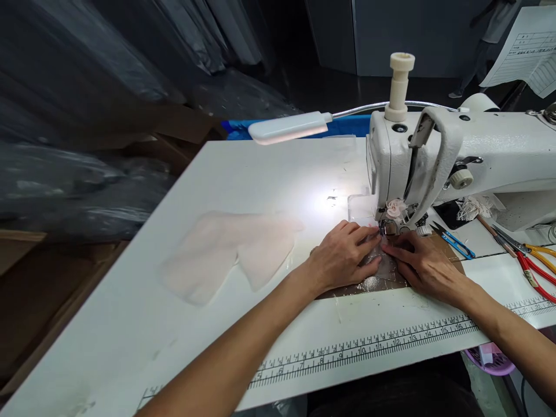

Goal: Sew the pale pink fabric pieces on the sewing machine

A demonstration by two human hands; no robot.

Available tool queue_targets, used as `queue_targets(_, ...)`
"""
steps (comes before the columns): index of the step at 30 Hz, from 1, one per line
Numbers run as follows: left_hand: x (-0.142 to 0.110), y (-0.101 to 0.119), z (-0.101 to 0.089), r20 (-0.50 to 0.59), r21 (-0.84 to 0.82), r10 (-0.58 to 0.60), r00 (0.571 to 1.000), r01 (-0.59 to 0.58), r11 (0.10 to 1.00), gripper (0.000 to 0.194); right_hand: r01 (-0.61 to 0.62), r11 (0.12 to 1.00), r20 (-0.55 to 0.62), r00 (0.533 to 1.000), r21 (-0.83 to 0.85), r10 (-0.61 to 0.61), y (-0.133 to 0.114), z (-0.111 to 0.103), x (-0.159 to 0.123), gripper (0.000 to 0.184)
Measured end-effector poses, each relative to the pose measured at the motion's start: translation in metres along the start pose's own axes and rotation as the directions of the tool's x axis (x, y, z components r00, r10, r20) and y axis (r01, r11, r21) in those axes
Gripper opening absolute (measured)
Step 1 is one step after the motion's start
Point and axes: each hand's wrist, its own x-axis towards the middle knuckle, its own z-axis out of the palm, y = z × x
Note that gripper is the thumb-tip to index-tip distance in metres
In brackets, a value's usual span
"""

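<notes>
A white sewing machine stands on the right of the table, its presser foot down between my hands. Under it lies a piece of sheer pale fabric. My left hand rests on the fabric's left side, fingers stretched out and thumb apart. From the right, my right hand holds the fabric close to the foot, its fingers bent and fingertips partly hidden. A pale pink fabric piece is spread flat on the table, left of my left hand. A small pink fabric rosette sits at the machine head.
Blue thread snips, red-handled scissors and yellow-handled scissors lie right of my right hand. A lamp shines over the white table. A ruler strip runs along the front edge. Cardboard boxes stand at left.
</notes>
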Motion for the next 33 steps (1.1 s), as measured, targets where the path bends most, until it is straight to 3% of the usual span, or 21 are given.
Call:
queue_targets(9,0.002,-0.002,0.003,0.031,-0.012,-0.095,0.995,0.095,0.995,0.032,-0.045,0.998,0.015,0.999,0.048,0.044,0.003,0.001,-0.001,0.036)
queue_targets(14,0.002,-0.005,0.002,-0.112,-0.036,-0.080,0.990,0.076,0.996,0.027,-0.093,0.975,-0.015,0.995,0.200,0.098,0.005,-0.010,0.001,0.036)
queue_targets(17,0.006,-0.019,0.004,-0.190,0.004,-0.128,0.973,0.131,0.991,0.023,-0.156,0.956,-0.060,0.983,0.248,0.176,0.007,-0.013,0.004,0.034)
queue_targets(20,0.013,-0.041,0.009,-0.088,0.059,-0.163,0.983,0.168,0.984,0.025,-0.181,0.954,-0.073,0.976,0.240,0.204,0.007,-0.013,0.006,0.034)
queue_targets(22,0.016,-0.054,0.011,0.020,0.060,-0.124,0.992,0.123,0.991,0.028,-0.175,0.957,-0.072,0.978,0.229,0.196,0.008,-0.012,0.006,0.034)
queue_targets(24,0.017,-0.061,0.010,0.055,0.046,-0.084,0.995,0.081,0.996,0.030,-0.165,0.960,-0.073,0.980,0.225,0.186,0.008,-0.012,0.007,0.034)
queue_targets(29,0.012,-0.044,-0.007,-0.037,-0.066,-0.090,0.995,0.088,0.994,0.026,-0.163,0.966,-0.058,0.982,0.202,0.178,0.009,-0.011,0.007,0.035)
queue_targets(33,0.003,-0.017,-0.018,0.057,-0.360,-0.030,0.998,0.048,0.932,0.018,-0.179,0.963,-0.046,0.980,0.203,0.192,0.008,-0.012,0.007,0.034)
